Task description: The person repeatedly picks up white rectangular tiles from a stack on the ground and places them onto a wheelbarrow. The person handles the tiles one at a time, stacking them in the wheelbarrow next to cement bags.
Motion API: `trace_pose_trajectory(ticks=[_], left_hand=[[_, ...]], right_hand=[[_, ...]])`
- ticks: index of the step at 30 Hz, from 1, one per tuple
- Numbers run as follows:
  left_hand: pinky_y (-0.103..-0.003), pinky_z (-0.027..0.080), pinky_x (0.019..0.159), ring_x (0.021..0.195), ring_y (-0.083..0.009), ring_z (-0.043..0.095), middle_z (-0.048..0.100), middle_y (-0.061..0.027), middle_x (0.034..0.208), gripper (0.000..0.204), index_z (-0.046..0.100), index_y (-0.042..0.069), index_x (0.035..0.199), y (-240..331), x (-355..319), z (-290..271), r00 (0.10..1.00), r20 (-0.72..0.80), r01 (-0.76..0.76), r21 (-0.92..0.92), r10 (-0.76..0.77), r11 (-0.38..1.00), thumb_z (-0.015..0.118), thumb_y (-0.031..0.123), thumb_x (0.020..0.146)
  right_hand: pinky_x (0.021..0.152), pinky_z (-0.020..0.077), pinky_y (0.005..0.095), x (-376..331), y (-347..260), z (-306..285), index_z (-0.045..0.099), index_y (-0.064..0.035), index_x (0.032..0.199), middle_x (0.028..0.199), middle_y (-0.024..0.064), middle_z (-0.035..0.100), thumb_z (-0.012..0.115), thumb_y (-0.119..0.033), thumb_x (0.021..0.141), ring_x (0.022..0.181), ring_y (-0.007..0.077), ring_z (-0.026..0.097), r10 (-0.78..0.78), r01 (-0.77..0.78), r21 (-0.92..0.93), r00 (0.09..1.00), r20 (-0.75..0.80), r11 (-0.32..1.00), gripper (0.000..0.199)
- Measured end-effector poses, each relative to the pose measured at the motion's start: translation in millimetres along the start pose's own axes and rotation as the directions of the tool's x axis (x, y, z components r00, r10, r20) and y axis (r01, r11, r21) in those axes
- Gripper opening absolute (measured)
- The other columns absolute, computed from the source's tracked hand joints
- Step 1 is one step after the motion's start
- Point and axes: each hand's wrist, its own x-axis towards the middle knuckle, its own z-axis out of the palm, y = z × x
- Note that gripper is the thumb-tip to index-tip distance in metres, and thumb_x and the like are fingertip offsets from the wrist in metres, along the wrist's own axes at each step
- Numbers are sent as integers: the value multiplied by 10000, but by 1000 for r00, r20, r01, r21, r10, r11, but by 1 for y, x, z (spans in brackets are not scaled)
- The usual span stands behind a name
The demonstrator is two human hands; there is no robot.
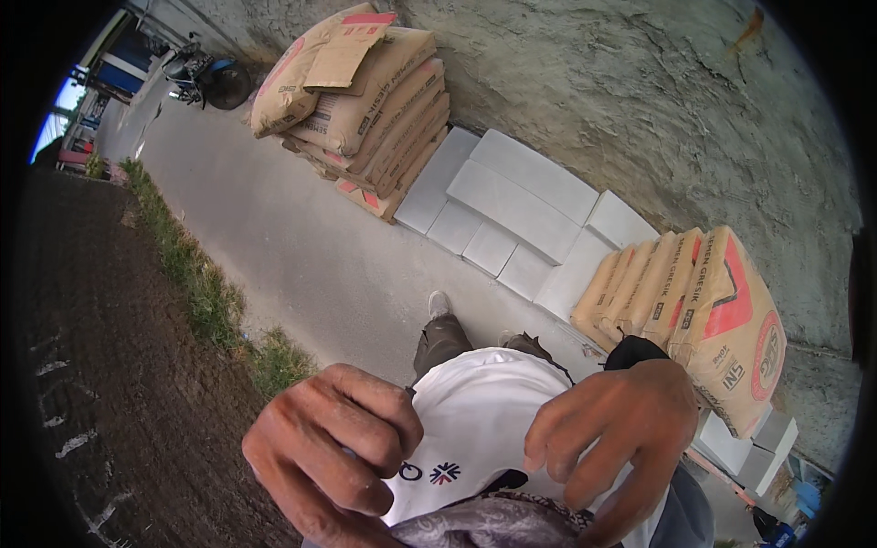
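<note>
Both of my hands are raised in front of my white shirt (484, 393), apart from each other. My left hand (333, 447) is closed, its fingers curled inward and their tips out of sight. Bent fingers also close my right hand (617, 438), with knuckles up and fingertips toward the shirt. Whatever either hand grips, if anything, is hidden. Between the wrists, at the lower edge, lies a grey patterned cloth (484, 522) against my chest. A dark band or cuff (636, 352) shows just behind the right hand.
Stacked paper cement bags (384, 100) lean by a rough wall (639, 100), with flattened cardboard (352, 53) on top. Pale blocks (516, 210) lie beside them. More cement bags (722, 320) stand at right. Grass (206, 283) edges the concrete path (247, 210); a motorcycle (208, 75) is parked far off.
</note>
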Motion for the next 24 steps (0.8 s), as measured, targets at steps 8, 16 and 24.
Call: trace_pose_trajectory(ticks=[8, 16, 24], left_hand=[[-388, 371, 827, 738, -117, 487, 583, 74, 813, 136, 777, 277, 988, -40, 0, -121, 985, -102, 127, -99, -137, 987, 783, 279, 853], [-395, 290, 862, 702, -103, 428, 448, 114, 741, 92, 758, 369, 963, -81, 44, -137, 962, -183, 171, -167, -201, 971, 675, 334, 946], [-338, 344, 862, 776, -36, 517, 559, 136, 834, 119, 727, 357, 1019, -113, 53, -170, 979, -147, 95, -292, -143, 952, 731, 312, 909]], right_hand=[[959, 484, 485, 9, 35, -14, 702, -139, 1081, 943, 40, 541, 713, -215, 937, 781, 179, 592, -260, -171, -532, 724, -638, 830, 164], [935, 436, 542, -1, 17, -24, 675, -289, 1073, 922, 15, 517, 613, -335, 980, 791, 186, 562, -340, -353, -582, 551, -762, 732, 120], [853, 454, 447, -40, 44, -62, 680, -246, 1087, 876, -15, 558, 633, -311, 973, 765, 142, 542, -440, -389, -544, 329, -836, 743, 139]])
